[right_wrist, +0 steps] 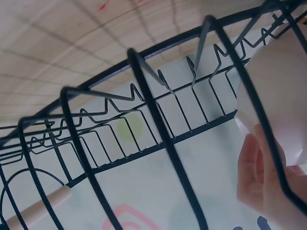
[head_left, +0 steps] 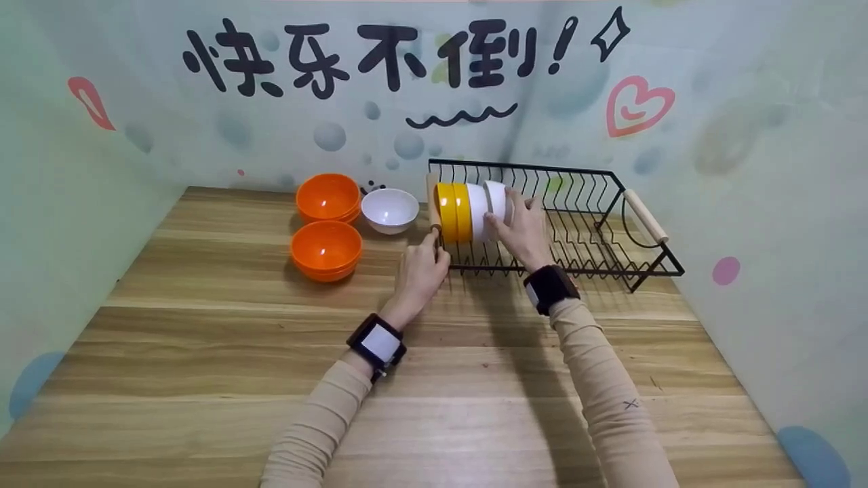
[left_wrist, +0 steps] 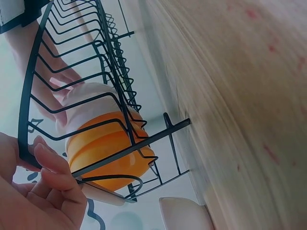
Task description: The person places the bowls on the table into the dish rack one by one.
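Note:
My right hand grips the outermost white bowl, which stands on its side in the black wire dish rack. Thumb and fingers spread across that bowl, as the right wrist view also shows. Left of it, another white bowl and two yellow bowls stand on edge in a row, close against one another. At the rack's front left corner my left hand holds the frame. In the left wrist view its fingers curl at the corner bar, beside the yellow bowls.
Left of the rack, a white bowl sits upright on the wooden table. Beside it are two stacks of orange bowls, one behind and one in front. Wooden handles cap the rack's ends. A printed backdrop stands behind.

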{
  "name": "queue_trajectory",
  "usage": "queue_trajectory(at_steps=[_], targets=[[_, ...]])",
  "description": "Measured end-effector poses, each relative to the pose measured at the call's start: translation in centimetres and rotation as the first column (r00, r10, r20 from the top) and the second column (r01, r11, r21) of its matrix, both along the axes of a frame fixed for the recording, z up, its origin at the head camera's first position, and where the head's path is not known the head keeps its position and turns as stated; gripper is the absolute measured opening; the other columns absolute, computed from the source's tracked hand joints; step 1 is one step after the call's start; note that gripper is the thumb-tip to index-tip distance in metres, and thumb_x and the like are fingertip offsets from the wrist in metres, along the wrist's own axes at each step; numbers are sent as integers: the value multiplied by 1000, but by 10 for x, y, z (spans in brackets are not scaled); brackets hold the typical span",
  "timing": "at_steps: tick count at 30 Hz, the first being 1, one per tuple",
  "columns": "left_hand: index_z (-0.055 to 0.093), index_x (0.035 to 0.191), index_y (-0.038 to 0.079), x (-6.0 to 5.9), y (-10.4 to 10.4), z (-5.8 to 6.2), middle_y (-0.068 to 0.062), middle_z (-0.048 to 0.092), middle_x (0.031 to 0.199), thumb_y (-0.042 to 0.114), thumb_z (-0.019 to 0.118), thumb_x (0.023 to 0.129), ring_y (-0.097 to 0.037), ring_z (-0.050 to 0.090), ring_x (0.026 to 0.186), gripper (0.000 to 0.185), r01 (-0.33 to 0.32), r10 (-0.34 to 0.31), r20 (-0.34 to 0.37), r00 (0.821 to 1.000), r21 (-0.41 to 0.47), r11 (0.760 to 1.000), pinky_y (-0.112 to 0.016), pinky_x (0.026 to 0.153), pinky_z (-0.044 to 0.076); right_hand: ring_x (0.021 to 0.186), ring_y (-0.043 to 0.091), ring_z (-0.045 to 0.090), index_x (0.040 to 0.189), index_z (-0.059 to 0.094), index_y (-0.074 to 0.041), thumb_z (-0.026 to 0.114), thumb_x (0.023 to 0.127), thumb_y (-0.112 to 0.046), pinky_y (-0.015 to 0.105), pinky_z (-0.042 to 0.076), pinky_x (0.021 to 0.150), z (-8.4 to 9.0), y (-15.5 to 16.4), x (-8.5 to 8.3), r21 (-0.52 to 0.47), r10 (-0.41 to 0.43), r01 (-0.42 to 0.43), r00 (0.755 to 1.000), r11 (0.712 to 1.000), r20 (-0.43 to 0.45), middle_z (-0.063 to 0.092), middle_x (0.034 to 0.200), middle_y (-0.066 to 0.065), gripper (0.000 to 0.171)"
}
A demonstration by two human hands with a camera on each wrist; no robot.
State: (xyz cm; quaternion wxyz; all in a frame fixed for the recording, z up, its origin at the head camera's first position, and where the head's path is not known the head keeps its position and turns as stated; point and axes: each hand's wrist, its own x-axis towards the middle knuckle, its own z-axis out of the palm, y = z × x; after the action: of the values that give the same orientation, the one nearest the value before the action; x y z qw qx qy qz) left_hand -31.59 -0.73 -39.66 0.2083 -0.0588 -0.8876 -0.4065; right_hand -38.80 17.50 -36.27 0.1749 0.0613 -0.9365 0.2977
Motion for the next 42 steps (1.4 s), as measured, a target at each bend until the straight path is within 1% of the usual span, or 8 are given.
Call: queue_trajectory(at_steps=[3, 5, 10, 17, 24, 32, 39, 42], targets=[[57, 127, -2, 0, 0, 0, -14, 63, 66, 13, 54, 89, -20, 51, 55, 41, -2, 2, -17, 1000, -3, 1000, -33, 52, 43, 111, 37, 48, 142, 40, -16, 63, 88, -38, 50, 48, 91, 0, 0, 0, 10, 25, -25, 1000, 1000, 16, 42, 125, 26, 63], [58, 126, -2, 0, 0, 1, -16, 66, 70, 13, 54, 89, -24, 56, 57, 41, -5, 5, -30, 1000, -6, 1000, -36, 54, 46, 111, 37, 47, 142, 40, -15, 62, 89, -38, 51, 47, 92, 0, 0, 0, 20, 34, -34, 999, 999, 29, 41, 125, 27, 62], [58, 125, -2, 0, 0, -1, -17, 68, 72, 13, 53, 89, -27, 61, 62, 40, -9, 9, -46, 999, -9, 1000, -41, 59, 49, 117, 40, 46, 143, 38, -17, 60, 90, -42, 54, 45, 94, -1, 0, 0, 46, 30, -33, 998, 998, 54, 41, 129, 29, 62], [59, 125, -2, 0, 0, -2, -18, 70, 77, 13, 54, 88, -30, 63, 65, 40, -12, 12, -43, 999, -2, 1000, -42, 61, 50, 120, 42, 46, 144, 36, -17, 60, 90, -44, 54, 45, 97, -2, 0, 0, 63, 44, -49, 997, 997, 69, 40, 131, 30, 65], [57, 128, -1, -1, 1, -2, -15, 69, 72, 14, 53, 89, -29, 65, 64, 42, -14, 14, -29, 999, 3, 1000, -40, 59, 50, 120, 43, 47, 145, 34, -16, 60, 90, -42, 54, 46, 96, -1, 0, 0, 59, 61, -65, 995, 996, 73, 40, 131, 31, 67], [58, 126, -2, -1, 1, -2, -16, 68, 71, 14, 54, 89, -30, 63, 64, 41, -17, 17, -40, 999, -3, 1000, -42, 60, 50, 117, 42, 50, 144, 36, -14, 60, 90, -42, 53, 46, 96, -1, 1, -1, 63, 57, -60, 997, 996, 59, 44, 129, 29, 65], [57, 127, -2, -1, 0, -1, -19, 67, 72, 12, 54, 89, -24, 53, 60, 41, 4, -3, -29, 1000, 13, 1000, -41, 59, 49, 119, 41, 48, 144, 37, -14, 57, 91, -45, 54, 46, 96, 0, 1, 0, 53, 60, -63, 996, 997, 69, 44, 130, 28, 64], [57, 127, -3, -1, 0, -1, -19, 66, 72, 12, 53, 89, -22, 50, 57, 41, 6, -6, -27, 1000, 9, 1000, -37, 55, 46, 119, 41, 48, 144, 37, -12, 57, 92, -43, 53, 45, 97, -1, 1, 0, 52, 58, -61, 997, 997, 57, 44, 129, 28, 64]])
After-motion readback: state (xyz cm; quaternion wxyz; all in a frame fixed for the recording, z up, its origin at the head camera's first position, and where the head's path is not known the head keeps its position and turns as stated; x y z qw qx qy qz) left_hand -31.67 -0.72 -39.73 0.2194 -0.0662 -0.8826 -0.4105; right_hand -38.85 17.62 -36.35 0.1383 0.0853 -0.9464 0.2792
